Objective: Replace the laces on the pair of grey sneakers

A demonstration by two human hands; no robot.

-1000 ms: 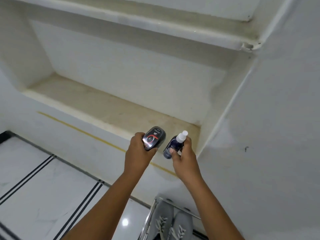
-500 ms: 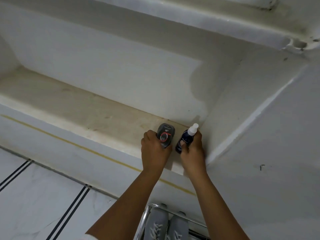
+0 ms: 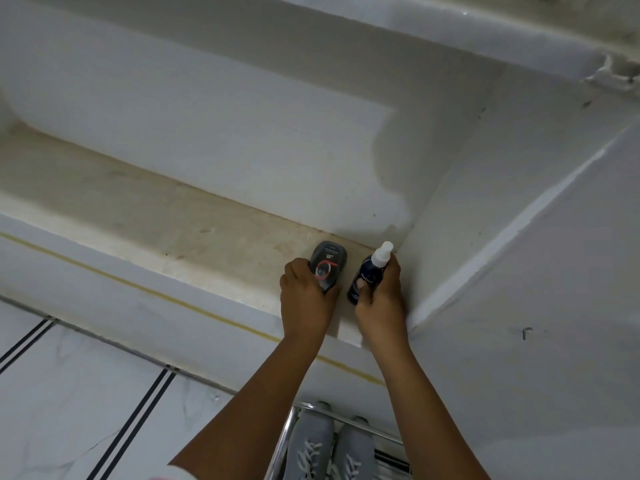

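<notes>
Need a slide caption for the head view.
Left hand and right hand set dark container and spray bottle on shelf.

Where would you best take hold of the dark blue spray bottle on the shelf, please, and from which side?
Grip the dark blue spray bottle round its cylindrical body, below the narrow white nozzle, as the right hand does now. Come from the open front: the alcove corner wall stands close on its right and the grey bottle on its left.

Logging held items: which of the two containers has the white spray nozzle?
The dark blue spray bottle in the right hand, nearest the niche corner. The left hand holds a squat grey container.
</notes>
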